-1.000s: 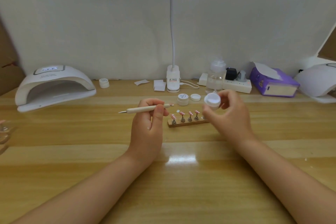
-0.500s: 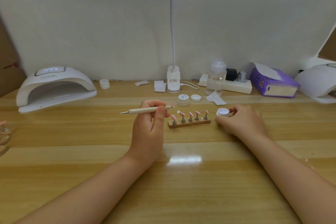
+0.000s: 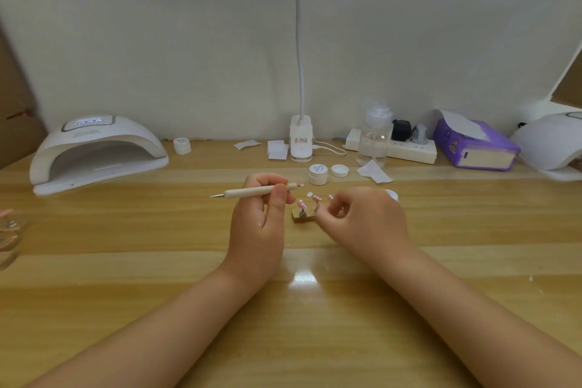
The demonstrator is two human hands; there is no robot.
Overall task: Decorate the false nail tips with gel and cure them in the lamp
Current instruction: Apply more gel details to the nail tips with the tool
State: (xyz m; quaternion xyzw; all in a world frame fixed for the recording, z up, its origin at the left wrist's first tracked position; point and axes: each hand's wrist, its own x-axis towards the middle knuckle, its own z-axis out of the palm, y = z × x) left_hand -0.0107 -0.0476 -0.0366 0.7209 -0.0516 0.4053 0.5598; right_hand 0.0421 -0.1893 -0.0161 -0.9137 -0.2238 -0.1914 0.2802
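Note:
A small wooden stand (image 3: pixel 302 218) with pink false nail tips (image 3: pixel 316 197) on posts sits mid-table. My right hand (image 3: pixel 365 220) covers the stand's right part, and its curled thumb and fingers pinch at the stand; which post they hold is hidden. Just left of the stand, my left hand (image 3: pixel 256 230) grips a beige dotting pen (image 3: pixel 252 191) held level, metal tip pointing left. A white gel jar (image 3: pixel 392 194) peeks out behind my right hand. The white curing lamp (image 3: pixel 94 151) stands at the far left, opening toward me.
Behind the stand are a closed white jar (image 3: pixel 318 173), a loose lid (image 3: pixel 339 170) and paper wipes (image 3: pixel 374 172). Along the wall stand a desk lamp base (image 3: pixel 300 142), a clear bottle (image 3: pixel 374 135), a power strip (image 3: pixel 412 151), a purple tissue box (image 3: pixel 472 145) and a second lamp (image 3: pixel 551 142).
My right hand lowered the gel jar to the table right of the stand, let it go, then moved left onto the stand. The left hand and pen stayed put.

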